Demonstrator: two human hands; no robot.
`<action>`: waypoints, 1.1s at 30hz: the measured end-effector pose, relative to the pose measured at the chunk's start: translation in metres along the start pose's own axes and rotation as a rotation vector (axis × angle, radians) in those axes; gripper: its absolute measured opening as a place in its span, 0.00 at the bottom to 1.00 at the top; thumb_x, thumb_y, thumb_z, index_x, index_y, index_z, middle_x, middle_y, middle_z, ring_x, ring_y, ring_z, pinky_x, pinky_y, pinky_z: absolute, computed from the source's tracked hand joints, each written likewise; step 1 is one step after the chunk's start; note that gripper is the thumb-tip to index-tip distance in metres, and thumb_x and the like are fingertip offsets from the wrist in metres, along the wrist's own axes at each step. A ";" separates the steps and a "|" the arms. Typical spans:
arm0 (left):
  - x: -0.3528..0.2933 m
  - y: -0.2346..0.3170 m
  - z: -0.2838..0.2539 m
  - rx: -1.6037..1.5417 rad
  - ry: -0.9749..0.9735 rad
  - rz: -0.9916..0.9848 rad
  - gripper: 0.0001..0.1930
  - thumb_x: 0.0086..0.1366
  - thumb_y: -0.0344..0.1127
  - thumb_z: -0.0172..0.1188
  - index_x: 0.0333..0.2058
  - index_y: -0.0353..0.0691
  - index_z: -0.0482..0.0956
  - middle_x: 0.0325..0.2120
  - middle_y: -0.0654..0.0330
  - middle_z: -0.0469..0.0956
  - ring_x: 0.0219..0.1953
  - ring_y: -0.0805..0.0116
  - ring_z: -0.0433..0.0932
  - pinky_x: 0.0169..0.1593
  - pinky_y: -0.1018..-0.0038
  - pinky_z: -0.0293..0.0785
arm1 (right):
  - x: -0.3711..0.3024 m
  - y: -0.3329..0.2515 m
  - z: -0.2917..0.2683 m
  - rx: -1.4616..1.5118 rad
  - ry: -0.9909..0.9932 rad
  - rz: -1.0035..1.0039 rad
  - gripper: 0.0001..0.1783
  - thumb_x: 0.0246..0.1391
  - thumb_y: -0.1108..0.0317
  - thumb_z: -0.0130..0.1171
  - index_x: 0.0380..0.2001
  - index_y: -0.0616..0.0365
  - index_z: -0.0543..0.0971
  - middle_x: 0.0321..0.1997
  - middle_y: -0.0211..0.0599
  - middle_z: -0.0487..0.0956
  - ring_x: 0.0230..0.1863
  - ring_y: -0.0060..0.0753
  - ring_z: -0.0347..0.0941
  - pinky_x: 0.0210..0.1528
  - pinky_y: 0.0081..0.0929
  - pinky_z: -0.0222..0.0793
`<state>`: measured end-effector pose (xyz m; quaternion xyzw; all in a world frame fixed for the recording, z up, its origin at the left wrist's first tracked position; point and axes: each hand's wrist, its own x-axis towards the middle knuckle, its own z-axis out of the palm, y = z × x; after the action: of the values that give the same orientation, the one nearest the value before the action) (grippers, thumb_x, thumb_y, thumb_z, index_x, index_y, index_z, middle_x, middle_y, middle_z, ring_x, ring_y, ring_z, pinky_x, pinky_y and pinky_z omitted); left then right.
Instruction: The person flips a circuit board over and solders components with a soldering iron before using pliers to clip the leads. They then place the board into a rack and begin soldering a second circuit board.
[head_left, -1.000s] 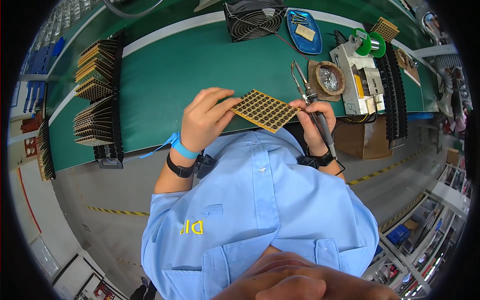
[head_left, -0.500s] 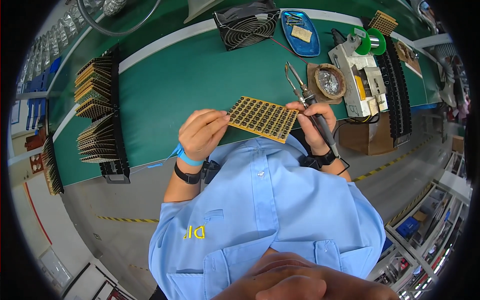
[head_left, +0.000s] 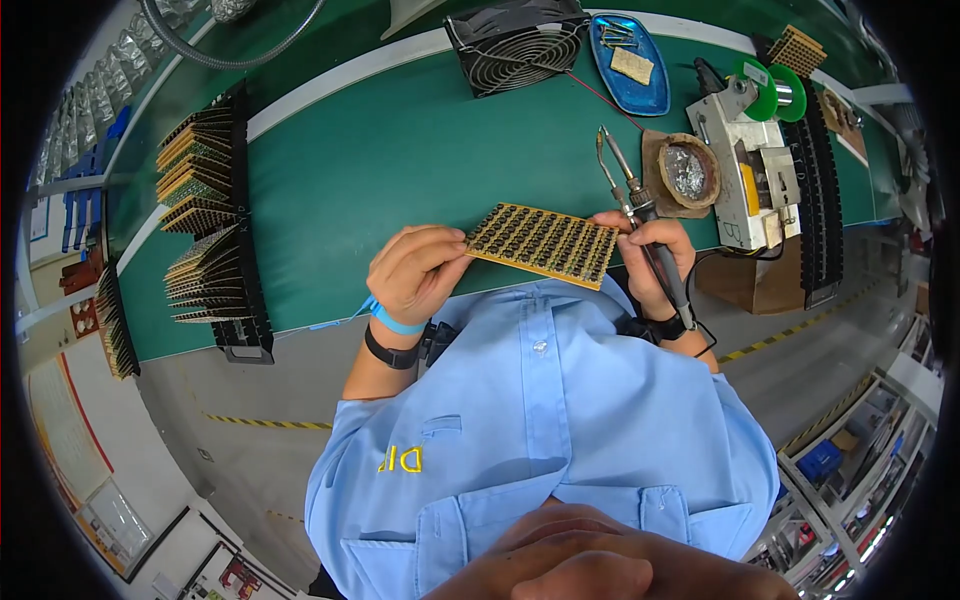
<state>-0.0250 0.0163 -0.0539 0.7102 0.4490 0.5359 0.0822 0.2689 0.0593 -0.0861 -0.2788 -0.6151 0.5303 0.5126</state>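
Observation:
A yellow-edged circuit board panel [head_left: 545,245] with rows of small dark round parts hangs tilted between my hands, above the near edge of the bench. My left hand [head_left: 420,275] pinches its left end between thumb and fingers. At the right end, my right hand [head_left: 655,265] grips the panel's corner with its fingertips. That same hand also holds a soldering iron [head_left: 665,268] with a dark handle. The iron's tip and a thin metal tube beside it point away from me, toward the far side of the bench. The undersides of the fingers are partly hidden.
A round dish of solder scraps [head_left: 690,172] stands right of the iron, beside a soldering station [head_left: 745,165] with green-flanged solder reels [head_left: 770,90]. A black fan [head_left: 520,55] and blue tray [head_left: 630,95] lie farther back. A black rack [head_left: 245,270] at left holds several panels.
The whole scene has slid a little to the right in the picture as the view turned. The panel lies slightly flatter to the view. Both hands keep their hold.

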 end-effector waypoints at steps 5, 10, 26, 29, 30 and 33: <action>0.000 -0.002 0.003 0.006 0.002 -0.012 0.11 0.46 0.20 0.74 0.28 0.35 0.81 0.31 0.55 0.83 0.31 0.60 0.83 0.33 0.71 0.80 | 0.002 -0.006 0.002 -0.027 0.012 -0.015 0.10 0.60 0.82 0.54 0.40 0.57 0.68 0.47 0.62 0.80 0.53 0.49 0.79 0.58 0.43 0.72; 0.005 -0.002 0.004 0.066 -0.031 -0.057 0.10 0.46 0.20 0.73 0.27 0.35 0.81 0.31 0.55 0.83 0.30 0.60 0.83 0.33 0.71 0.79 | 0.000 -0.007 0.002 -0.029 0.026 0.001 0.10 0.60 0.82 0.55 0.40 0.56 0.68 0.47 0.61 0.80 0.53 0.48 0.79 0.57 0.43 0.72; 0.009 -0.004 0.008 0.178 -0.068 -0.141 0.10 0.50 0.21 0.70 0.32 0.33 0.80 0.31 0.52 0.83 0.32 0.58 0.82 0.37 0.72 0.77 | 0.013 -0.017 0.006 -0.238 -0.087 -0.242 0.13 0.59 0.81 0.59 0.41 0.54 0.68 0.43 0.60 0.82 0.48 0.46 0.82 0.51 0.39 0.75; 0.010 -0.002 0.007 0.172 -0.074 -0.130 0.16 0.42 0.26 0.74 0.33 0.37 0.82 0.35 0.53 0.83 0.35 0.58 0.82 0.38 0.67 0.78 | 0.020 -0.024 0.009 -0.278 -0.101 -0.343 0.14 0.58 0.80 0.60 0.41 0.54 0.67 0.42 0.60 0.82 0.44 0.45 0.83 0.47 0.36 0.77; 0.010 -0.001 0.006 0.174 -0.068 -0.131 0.16 0.42 0.26 0.74 0.33 0.37 0.82 0.35 0.53 0.83 0.35 0.58 0.82 0.38 0.67 0.78 | 0.019 -0.024 0.010 -0.278 -0.107 -0.345 0.14 0.58 0.80 0.60 0.41 0.54 0.67 0.42 0.60 0.82 0.44 0.45 0.83 0.47 0.36 0.77; 0.007 0.001 0.003 0.210 -0.177 -0.145 0.20 0.39 0.29 0.75 0.34 0.38 0.82 0.41 0.53 0.81 0.38 0.56 0.81 0.40 0.65 0.78 | 0.007 -0.016 0.016 0.020 0.037 -0.120 0.15 0.58 0.79 0.61 0.40 0.53 0.66 0.41 0.60 0.82 0.41 0.44 0.83 0.46 0.35 0.77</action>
<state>-0.0221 0.0217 -0.0502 0.7250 0.5437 0.4141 0.0854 0.2554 0.0556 -0.0674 -0.2460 -0.6159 0.4993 0.5575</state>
